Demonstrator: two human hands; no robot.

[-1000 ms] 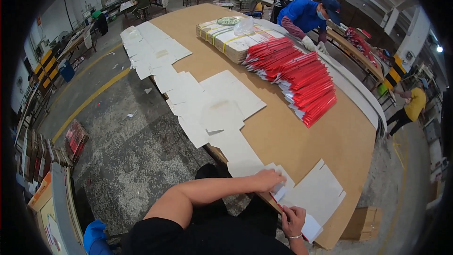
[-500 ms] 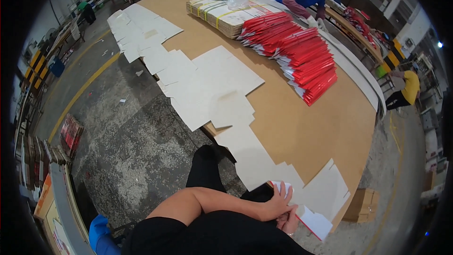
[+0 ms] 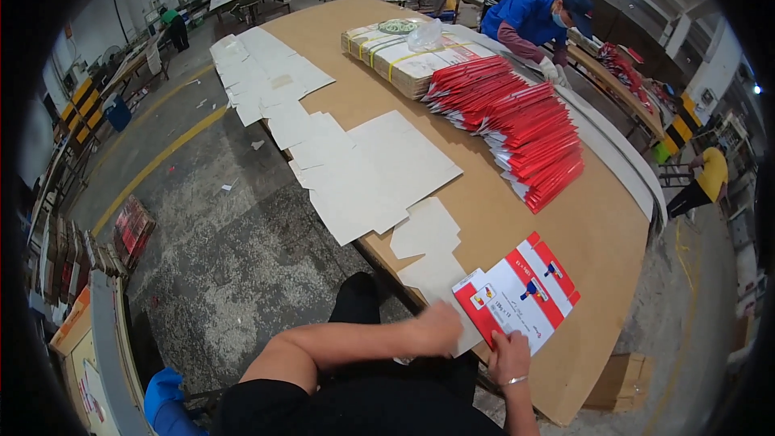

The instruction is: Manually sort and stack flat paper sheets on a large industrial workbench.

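A flat red and white printed carton [image 3: 517,295] lies at the near right of the table, blue pictures on its upper face. My right hand [image 3: 510,358] grips the carton's near edge, thumb and fingers pressed together there. Just left of the carton is my left hand [image 3: 438,329], blurred by motion; whether its fingers hold anything cannot be made out. Beneath and beside it runs a plain white cardboard blank [image 3: 436,270]. More white blanks [image 3: 383,165] overlap along the table's left edge.
The brown table [image 3: 557,226] carries a fanned row of red cartons [image 3: 525,137] and a strapped cardboard stack [image 3: 387,56]. Across it, a co-worker in blue [image 3: 521,20] bends over the far edge. A brown box [image 3: 622,382] stands on the floor at right.
My hands have come apart. The folded piece they held now lies flat, printed side up, on the table under my right hand. My left hand has moved left. The camera view has shifted.
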